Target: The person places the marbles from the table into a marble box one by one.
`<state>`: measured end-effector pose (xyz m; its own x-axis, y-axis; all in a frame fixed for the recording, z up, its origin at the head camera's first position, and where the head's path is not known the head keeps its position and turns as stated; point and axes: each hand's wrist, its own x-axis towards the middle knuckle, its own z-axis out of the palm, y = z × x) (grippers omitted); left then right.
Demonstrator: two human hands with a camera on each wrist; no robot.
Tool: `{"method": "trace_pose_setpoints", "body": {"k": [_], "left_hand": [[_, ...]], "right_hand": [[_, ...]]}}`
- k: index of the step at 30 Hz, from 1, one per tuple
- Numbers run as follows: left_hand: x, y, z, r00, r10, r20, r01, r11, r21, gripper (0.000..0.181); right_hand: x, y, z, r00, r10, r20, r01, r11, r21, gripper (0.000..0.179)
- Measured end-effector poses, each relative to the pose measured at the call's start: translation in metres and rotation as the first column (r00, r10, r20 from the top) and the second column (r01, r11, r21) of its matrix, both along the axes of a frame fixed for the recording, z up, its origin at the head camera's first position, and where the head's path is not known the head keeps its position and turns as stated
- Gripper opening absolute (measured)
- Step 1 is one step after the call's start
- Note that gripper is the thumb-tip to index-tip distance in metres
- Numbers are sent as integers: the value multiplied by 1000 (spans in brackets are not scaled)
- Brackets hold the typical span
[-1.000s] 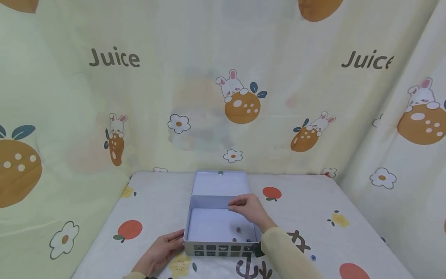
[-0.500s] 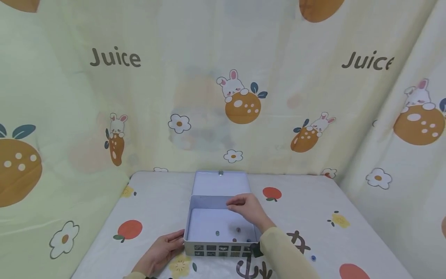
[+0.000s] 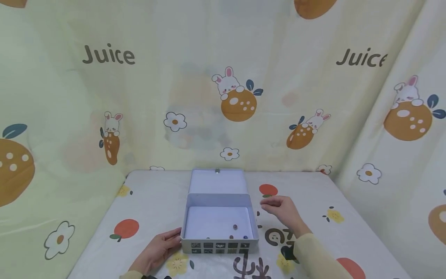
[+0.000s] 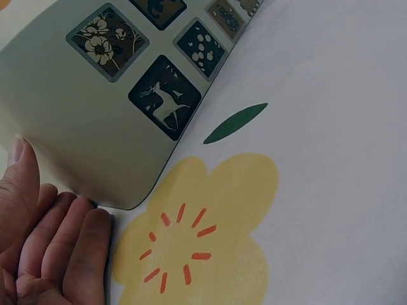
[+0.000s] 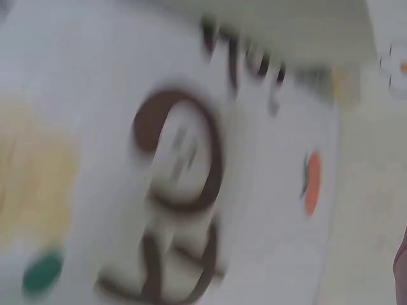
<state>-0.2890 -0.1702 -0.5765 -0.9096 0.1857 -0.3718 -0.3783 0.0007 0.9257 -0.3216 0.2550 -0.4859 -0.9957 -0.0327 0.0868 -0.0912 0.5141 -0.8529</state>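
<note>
An open tin box (image 3: 220, 246) with a pale interior stands on the table, its lid (image 3: 217, 182) tipped back. Several small dark round beads (image 3: 235, 227) lie on the box floor, mostly near the front wall. My left hand (image 3: 158, 248) rests against the box's left side near the front corner; in the left wrist view, its fingers (image 4: 89, 254) lie beside the printed box (image 4: 89, 127). Above the cloth, to the right of the box, hovers my right hand (image 3: 283, 213), fingers extended and nothing visible in it. The right wrist view is blurred.
A white printed tablecloth (image 3: 156, 209) with fruit, flowers and dark lettering covers the table. Behind and at the sides hang pale curtains (image 3: 195, 97) with rabbit and orange prints.
A bead has dropped from my right hand into the box and come to lie near the front wall. The right hand has since moved right, out of the box. My left hand stays at the box.
</note>
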Motion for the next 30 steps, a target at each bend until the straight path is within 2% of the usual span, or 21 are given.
{"method": "trace_pose_setpoints", "body": {"k": [7, 12, 16, 21, 24, 27, 30], "left_hand": [[0, 0, -2, 1000, -7, -28, 6, 999, -38, 64], [-1, 0, -2, 1000, -3, -22, 2, 999, -43, 63], [-1, 2, -3, 1000, 6, -6, -6, 999, -40, 62], [0, 2, -2, 1000, 10, 1, -10, 999, -34, 62], [-1, 2, -2, 1000, 10, -4, -10, 999, -34, 61], [-2, 2, -3, 1000, 14, -7, -14, 999, -37, 61], [-2, 2, -3, 1000, 24, -6, -24, 999, -42, 60]], "right_hand": [[25, 76, -11, 990, -121, 79, 118, 992, 37, 33], [38, 106, -16, 980, -168, 108, 161, 984, 72, 36], [45, 118, -26, 976, -180, 122, 169, 981, 95, 33], [61, 124, -53, 957, -213, 199, 197, 976, 97, 27], [73, 126, -68, 949, -229, 215, 210, 972, 110, 24], [82, 129, -77, 960, -207, 191, 178, 971, 159, 23], [86, 127, -78, 960, -215, 178, 177, 962, 206, 21]]}}
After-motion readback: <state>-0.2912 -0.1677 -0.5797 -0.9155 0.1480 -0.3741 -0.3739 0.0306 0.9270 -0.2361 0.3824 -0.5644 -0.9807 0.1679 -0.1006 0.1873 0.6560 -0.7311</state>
